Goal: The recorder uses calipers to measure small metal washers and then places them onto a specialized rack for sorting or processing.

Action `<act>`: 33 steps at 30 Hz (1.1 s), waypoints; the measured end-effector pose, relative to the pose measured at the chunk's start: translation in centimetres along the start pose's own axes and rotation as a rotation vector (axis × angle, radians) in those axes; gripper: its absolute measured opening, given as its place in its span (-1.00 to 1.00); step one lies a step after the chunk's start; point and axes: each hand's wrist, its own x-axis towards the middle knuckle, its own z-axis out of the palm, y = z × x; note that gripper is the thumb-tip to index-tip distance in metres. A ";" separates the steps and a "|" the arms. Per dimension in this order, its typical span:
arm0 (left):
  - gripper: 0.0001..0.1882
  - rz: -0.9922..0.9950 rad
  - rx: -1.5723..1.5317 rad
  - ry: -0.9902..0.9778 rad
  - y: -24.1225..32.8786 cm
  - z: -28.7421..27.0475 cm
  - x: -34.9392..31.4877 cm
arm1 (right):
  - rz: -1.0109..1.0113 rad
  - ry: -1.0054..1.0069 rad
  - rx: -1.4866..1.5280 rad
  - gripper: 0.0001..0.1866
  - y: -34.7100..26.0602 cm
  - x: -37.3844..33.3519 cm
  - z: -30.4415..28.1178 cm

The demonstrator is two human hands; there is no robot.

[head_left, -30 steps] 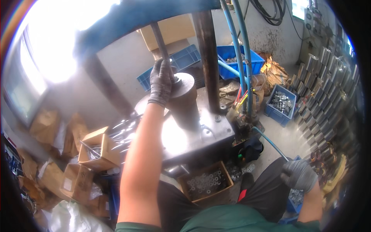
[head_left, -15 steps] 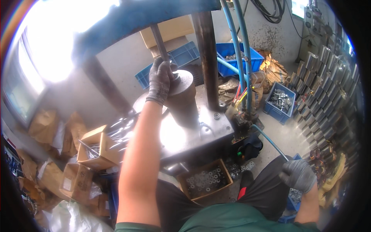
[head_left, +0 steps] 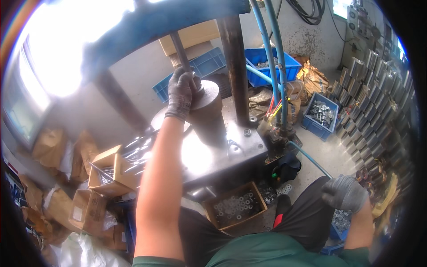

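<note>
My left hand (head_left: pixel 181 91), in a grey glove, has its fingers curled around the lower end of an upright metal rod (head_left: pixel 179 46). The rod comes down from the blue crossbeam (head_left: pixel 178 22) of a press. Beneath that hand a thick steel cylinder (head_left: pixel 205 118) stands on the metal press table (head_left: pixel 238 153). A small metal piece (head_left: pixel 201 90) on its top is partly covered by my fingers. At the lower right my right hand (head_left: pixel 346 193), also gloved, is closed around the end of a blue lever (head_left: pixel 309 160). The lever runs to the pump base beside the press.
A dark press column (head_left: pixel 235 71) and blue pipes (head_left: pixel 271 66) rise to the right of the cylinder. Rods lie in a carton (head_left: pixel 113 173) at left. Below the table sits a box of washers (head_left: pixel 235 207). Blue parts bins (head_left: pixel 320 118) and stacked metal tubes (head_left: pixel 369 111) are at right.
My right hand and the lever end have shifted slightly up and to the right. The left hand keeps its grip at the rod. The whole view has moved a little.
</note>
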 end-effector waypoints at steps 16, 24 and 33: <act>-0.71 -0.042 -0.034 0.068 0.8 1.1 -0.6 | 0.060 0.069 0.021 -0.71 0.1 -0.5 0.8; -0.70 -0.050 -0.011 0.041 1.0 0.9 -0.4 | 0.123 0.216 0.111 -0.74 -0.6 0.2 -0.1; -0.77 -0.085 0.039 0.075 1.4 1.0 -0.9 | -0.019 1.067 -0.038 -0.70 1.2 5.4 0.1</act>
